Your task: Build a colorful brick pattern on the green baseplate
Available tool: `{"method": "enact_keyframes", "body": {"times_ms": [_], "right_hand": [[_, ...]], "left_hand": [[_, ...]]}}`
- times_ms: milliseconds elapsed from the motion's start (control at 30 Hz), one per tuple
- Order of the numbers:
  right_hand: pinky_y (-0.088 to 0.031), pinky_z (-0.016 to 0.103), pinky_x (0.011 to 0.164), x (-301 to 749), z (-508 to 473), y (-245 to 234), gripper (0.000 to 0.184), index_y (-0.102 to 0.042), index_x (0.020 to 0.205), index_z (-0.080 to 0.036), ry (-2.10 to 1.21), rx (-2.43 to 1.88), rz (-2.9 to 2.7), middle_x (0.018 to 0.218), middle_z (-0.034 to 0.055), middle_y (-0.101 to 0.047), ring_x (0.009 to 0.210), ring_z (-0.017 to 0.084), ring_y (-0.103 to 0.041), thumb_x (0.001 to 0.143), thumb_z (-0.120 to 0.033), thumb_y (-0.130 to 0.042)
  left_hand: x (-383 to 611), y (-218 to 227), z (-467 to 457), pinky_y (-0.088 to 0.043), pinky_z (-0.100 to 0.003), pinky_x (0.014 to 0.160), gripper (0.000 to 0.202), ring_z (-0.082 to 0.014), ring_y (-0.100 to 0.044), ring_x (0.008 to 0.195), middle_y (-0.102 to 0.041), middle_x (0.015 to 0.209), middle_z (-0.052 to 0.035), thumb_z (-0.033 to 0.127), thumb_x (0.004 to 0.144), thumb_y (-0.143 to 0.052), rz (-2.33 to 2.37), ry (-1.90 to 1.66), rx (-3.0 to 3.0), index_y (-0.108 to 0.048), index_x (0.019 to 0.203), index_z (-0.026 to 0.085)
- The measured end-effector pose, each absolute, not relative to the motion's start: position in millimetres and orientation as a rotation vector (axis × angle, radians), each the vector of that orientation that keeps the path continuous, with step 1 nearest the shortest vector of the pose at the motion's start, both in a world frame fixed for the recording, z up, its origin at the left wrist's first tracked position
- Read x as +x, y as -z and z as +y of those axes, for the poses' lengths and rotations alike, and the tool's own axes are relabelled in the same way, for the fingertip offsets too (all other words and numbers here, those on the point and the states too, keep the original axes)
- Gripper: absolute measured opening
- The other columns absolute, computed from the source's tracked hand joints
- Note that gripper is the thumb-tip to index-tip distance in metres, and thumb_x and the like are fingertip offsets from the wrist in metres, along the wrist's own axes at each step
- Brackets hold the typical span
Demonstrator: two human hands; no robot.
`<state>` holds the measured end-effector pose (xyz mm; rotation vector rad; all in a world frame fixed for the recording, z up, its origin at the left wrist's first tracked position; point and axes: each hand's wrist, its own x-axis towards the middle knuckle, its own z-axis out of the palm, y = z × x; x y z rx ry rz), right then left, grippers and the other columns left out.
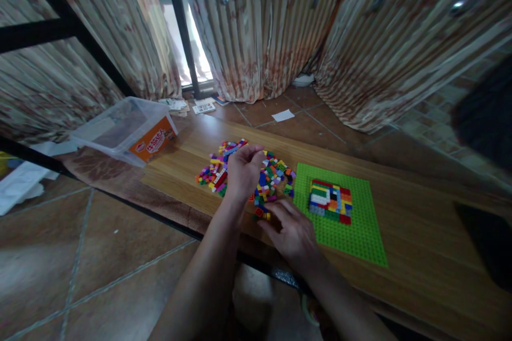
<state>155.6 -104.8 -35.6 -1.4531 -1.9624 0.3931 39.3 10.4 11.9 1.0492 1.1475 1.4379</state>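
Left hand [244, 170] sits over the brick pile [264, 176], knuckles up, fingers curled with the tips bunched together above the bricks. Cannot tell whether a brick is pinched between them. The pile of small mixed-colour bricks spreads under this hand and to either side of it on the wooden surface [408, 224].

Right hand [294, 232] is nearer the body, palm down and open, fingers extended. The fingertips are just beside a few loose bricks [262, 213] at the pile's near edge; contact unclear.

Just past the right hand's outer side lies a green baseplate [352, 240], flat, carrying a low multicolour brick build [330, 201]. Well beyond the left hand's outer side stands a clear box [120, 128] with an orange label.
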Motion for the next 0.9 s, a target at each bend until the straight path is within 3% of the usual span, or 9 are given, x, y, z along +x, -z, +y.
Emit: {"method": "enact_keyframes", "body": {"times_ms": [100,233,567,733,900], "right_hand": [[-0.053,0.035,0.082,156,-102,41,0.015,-0.068,0.099,-0.019,-0.324,-1.469,-1.972,0.101,0.0083,-0.067,0.095,0.023,-0.064,0.089,-0.02,-0.057],[-0.052,0.032,0.08,162,-100,39,0.021,-0.069,0.093,-0.022,-0.344,-1.511,-1.915,0.095,0.0061,-0.068,0.089,0.02,-0.065,0.091,-0.015,-0.049],[-0.052,0.036,0.082,196,-89,31,0.022,-0.068,0.1,-0.02,-0.184,-1.617,-1.745,0.094,0.0069,-0.067,0.089,0.021,-0.064,0.093,-0.024,-0.047],[-0.051,0.041,0.087,194,-82,36,0.028,-0.068,0.108,-0.017,-0.138,-1.679,-1.876,0.104,0.0106,-0.066,0.096,0.025,-0.061,0.092,-0.023,-0.045],[-0.051,0.04,0.086,177,-81,39,0.026,-0.069,0.102,-0.018,-0.158,-1.694,-1.898,0.103,0.0108,-0.066,0.094,0.025,-0.062,0.092,-0.022,-0.045]], "left_hand": [[37,-13,10,-0.042,-0.018,0.052,0.01,-0.0072,-0.053,0.052,-0.063,0.063,0.0033,0.016,0.069,-0.066,1.148,-1.448,1.022,-0.068,0.078,0.015],[32,-14,10,-0.043,-0.019,0.053,0.009,-0.0074,-0.054,0.053,-0.062,0.062,0.0033,0.018,0.07,-0.066,1.145,-1.467,1.004,-0.068,0.078,0.015],[8,-24,9,-0.042,-0.018,0.053,0.012,-0.0068,-0.052,0.053,-0.064,0.065,0.0019,0.021,0.07,-0.067,1.197,-1.55,0.915,-0.069,0.079,0.015],[-17,-28,8,-0.041,-0.019,0.051,0.017,-0.0069,-0.052,0.05,-0.064,0.064,0.0002,0.022,0.067,-0.069,1.275,-1.554,0.869,-0.07,0.081,0.012],[-33,-26,7,-0.04,-0.019,0.049,0.02,-0.0071,-0.052,0.049,-0.064,0.062,0.0001,0.023,0.065,-0.07,1.335,-1.583,0.829,-0.069,0.081,0.012]]}}
